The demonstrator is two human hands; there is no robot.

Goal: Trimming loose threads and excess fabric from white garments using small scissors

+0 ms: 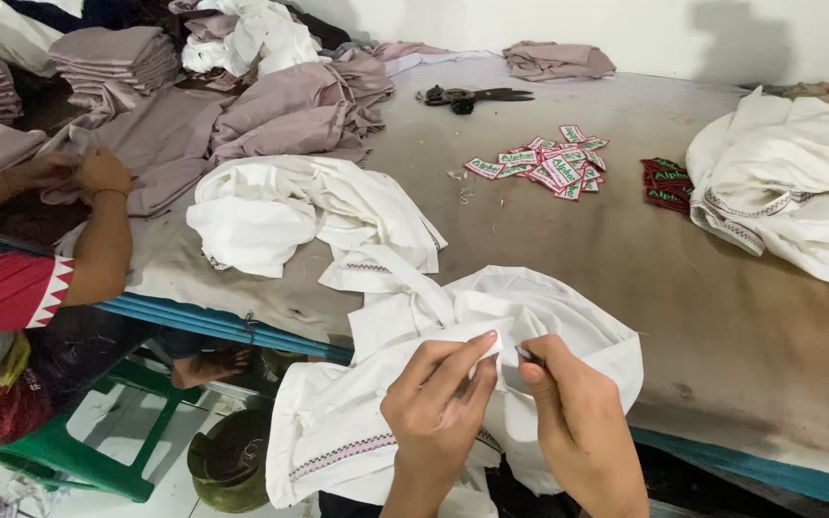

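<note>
Both hands low in frame, at table's near edge: left hand (438, 408) pinches a fold of white garment (491, 317) btwn thumb & fingers; right hand (578, 422) grips same fold, w/ a small dark tool barely visible at fingertips. Garment drapes over edge. Beyond: labels (544, 163), scissors (472, 96), more white cloth (271, 206). Another person's hands (79, 173) far left on mauve fabric (290, 105).

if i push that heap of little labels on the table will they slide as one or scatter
The labels would probably scatter: they lie loose and overlapping, pointing different ways, not bundled. They look thin and flat, so likely very light and bendy. The table seems covered in cloth, so they may catch and bunch up rather than glide.
</note>
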